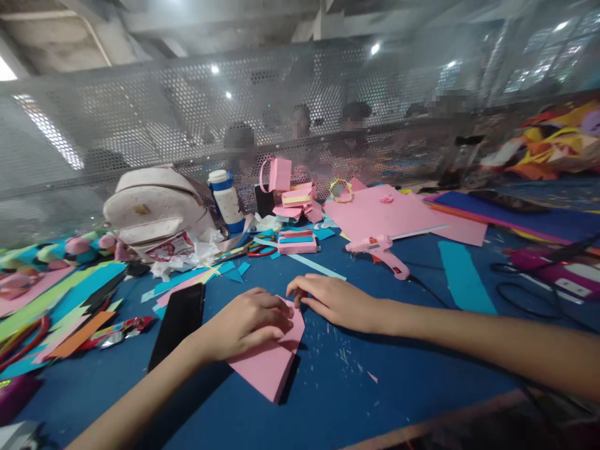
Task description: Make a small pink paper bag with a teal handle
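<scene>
Behind the blue table (365, 412), there stands a grey perforated screen (178, 119), which goes across most of the view. Above it is a concrete ceiling (51, 44) with beams (319, 19). At least 4 small white lights (214, 69) are shining (their exact form is too blurred). At upper right, a pale window-like grid (562, 53) looks bright.

My feed is dim and greyish, lit by small glaring lights (375, 48) high on the far side and a white glow at far left. The perforated screen (178, 119) looks hazy. Dark shadows fall on the desk (337, 400) beneath both forearms (435, 319). Wide-angle stretch and blur soften the right edge; pixelated blocks cover far heads (240, 139).
</scene>
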### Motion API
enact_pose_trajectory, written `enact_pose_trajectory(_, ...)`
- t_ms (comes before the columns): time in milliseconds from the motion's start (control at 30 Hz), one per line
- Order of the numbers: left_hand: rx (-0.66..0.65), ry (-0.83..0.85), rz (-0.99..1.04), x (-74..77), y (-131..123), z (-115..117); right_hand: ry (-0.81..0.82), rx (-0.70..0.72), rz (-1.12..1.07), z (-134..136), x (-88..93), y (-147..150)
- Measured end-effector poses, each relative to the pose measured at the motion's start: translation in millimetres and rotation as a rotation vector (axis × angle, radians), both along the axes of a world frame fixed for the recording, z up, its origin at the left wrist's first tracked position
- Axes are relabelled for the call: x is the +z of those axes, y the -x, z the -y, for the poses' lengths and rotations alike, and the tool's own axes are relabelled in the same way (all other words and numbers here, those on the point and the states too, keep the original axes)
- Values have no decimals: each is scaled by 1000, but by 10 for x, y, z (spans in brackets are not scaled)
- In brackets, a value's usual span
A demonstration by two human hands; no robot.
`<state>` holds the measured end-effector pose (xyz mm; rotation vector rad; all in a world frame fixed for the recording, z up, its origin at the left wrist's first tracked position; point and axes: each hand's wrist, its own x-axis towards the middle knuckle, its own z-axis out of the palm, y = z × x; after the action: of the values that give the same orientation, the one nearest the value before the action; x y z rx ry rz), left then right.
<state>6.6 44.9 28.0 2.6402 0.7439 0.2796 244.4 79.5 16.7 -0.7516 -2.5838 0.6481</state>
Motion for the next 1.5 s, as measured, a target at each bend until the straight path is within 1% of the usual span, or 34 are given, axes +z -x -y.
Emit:
enact_pose_trajectory(167,-4,5,10,14,-2,6,8,-2,14,-83,-122,78)
enact_pose_trajectory(467,-3,-7,18,1,-5,-11,-17,-2,-9,-136,-210,43)
enact_pose_trajectory(733,-4,-2,16,-5,3,-4,-43,54,-41,-163,-285,60)
enact_pose_trajectory(1000,-4,6,17,-17,4,-3,-64,48,-74,-147,-324,40)
enact_pose_trajectory(1300,-9,9,21,-22,8,1,-70,93,-64,-138,-320,37)
enact_pose_trajectory(1500,-7,-1,24,-15,6,6,-104,75,-83,-127,-330,26)
